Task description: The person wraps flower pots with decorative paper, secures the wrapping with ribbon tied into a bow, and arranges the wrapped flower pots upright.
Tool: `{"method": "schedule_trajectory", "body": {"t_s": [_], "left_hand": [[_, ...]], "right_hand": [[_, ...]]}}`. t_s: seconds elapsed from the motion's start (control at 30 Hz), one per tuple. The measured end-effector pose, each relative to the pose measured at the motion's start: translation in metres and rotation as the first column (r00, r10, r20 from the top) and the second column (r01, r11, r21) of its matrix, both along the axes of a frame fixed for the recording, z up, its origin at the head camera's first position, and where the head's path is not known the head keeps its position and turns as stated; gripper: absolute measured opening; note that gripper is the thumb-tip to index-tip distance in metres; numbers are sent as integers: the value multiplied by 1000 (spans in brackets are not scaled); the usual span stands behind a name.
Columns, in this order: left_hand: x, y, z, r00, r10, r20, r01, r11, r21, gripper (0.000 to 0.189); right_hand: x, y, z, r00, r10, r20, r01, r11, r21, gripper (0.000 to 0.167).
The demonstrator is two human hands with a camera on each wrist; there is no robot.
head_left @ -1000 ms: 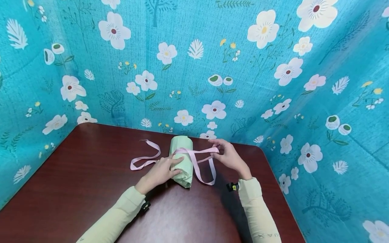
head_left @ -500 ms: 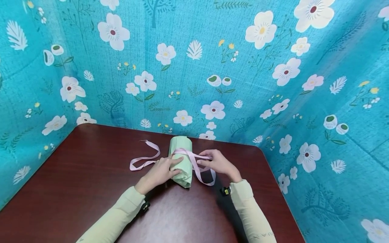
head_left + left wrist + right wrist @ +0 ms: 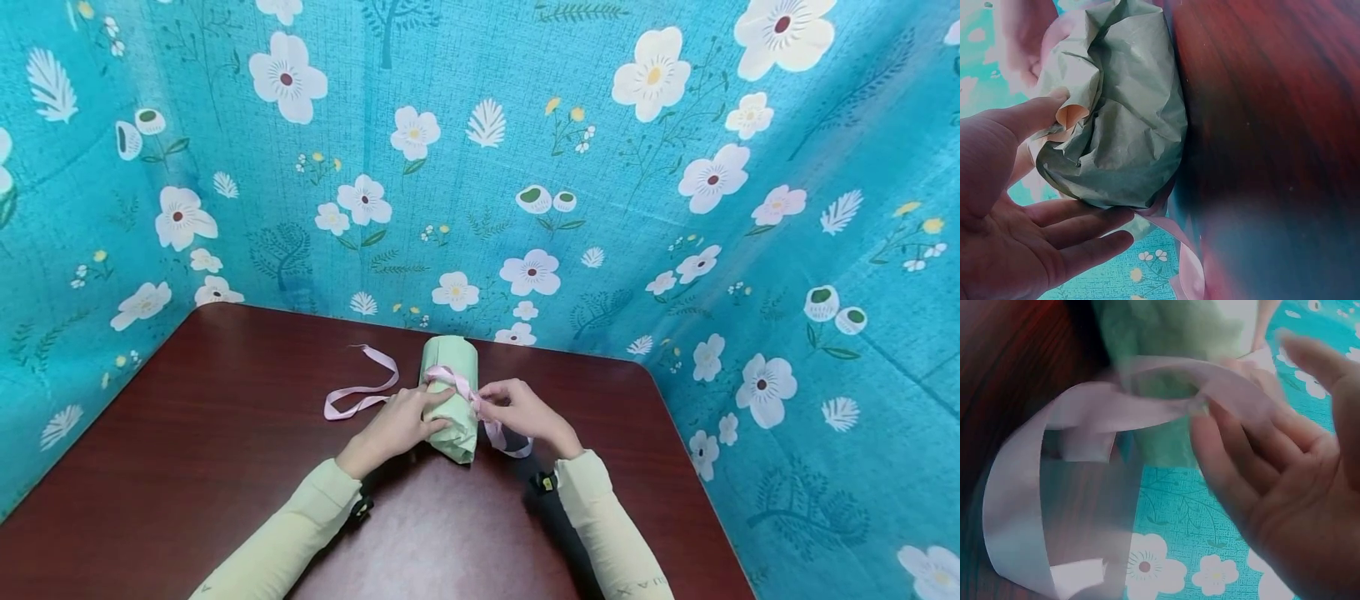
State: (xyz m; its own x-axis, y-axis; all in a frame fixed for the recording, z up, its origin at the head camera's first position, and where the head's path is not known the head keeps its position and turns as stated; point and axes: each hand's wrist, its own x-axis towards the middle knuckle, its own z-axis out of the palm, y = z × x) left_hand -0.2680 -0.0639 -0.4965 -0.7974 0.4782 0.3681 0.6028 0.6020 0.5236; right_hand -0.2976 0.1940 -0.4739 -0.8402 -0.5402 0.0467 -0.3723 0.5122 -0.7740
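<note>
A green paper-wrapped package lies on the table, with crumpled folds at its near end. A pink ribbon passes around its middle. My left hand grips the package from the left, with the thumb on the folded paper and the fingers along the other side. At the package's right side, my right hand holds the ribbon with its fingers. In the right wrist view the ribbon hangs in a loop from those fingers, blurred; the thumb stands apart from it.
The ribbon's loose tail curls on the dark red-brown table left of the package. Behind the table and along its sides hangs a blue flowered cloth. The table's far edge is just beyond the package.
My right hand has moved left with the ribbon, from out beside the package to close against it. The ribbon's stretched loop on the right has become smaller. My left hand has stayed in place.
</note>
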Motion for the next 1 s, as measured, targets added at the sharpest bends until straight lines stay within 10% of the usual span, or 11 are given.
{"method": "schedule_trajectory", "body": {"t_s": [0.4, 0.57, 0.7, 1.0], "left_hand": [[1, 2, 1, 996, 25, 88, -24, 1000, -12, 53], [0, 2, 0, 998, 20, 53, -19, 1000, -6, 54], [0, 1, 0, 999, 1, 32, -1, 1000, -8, 56], [0, 2, 0, 1000, -16, 13, 16, 1000, 15, 55]], "right_hand": [[4, -3, -8, 992, 6, 123, -7, 1000, 12, 23], [-2, 1, -1, 997, 43, -62, -36, 993, 112, 7], [-7, 8, 16, 973, -103, -208, 106, 994, 5, 6], [-15, 34, 54, 972, -128, -198, 115, 991, -74, 14]]}}
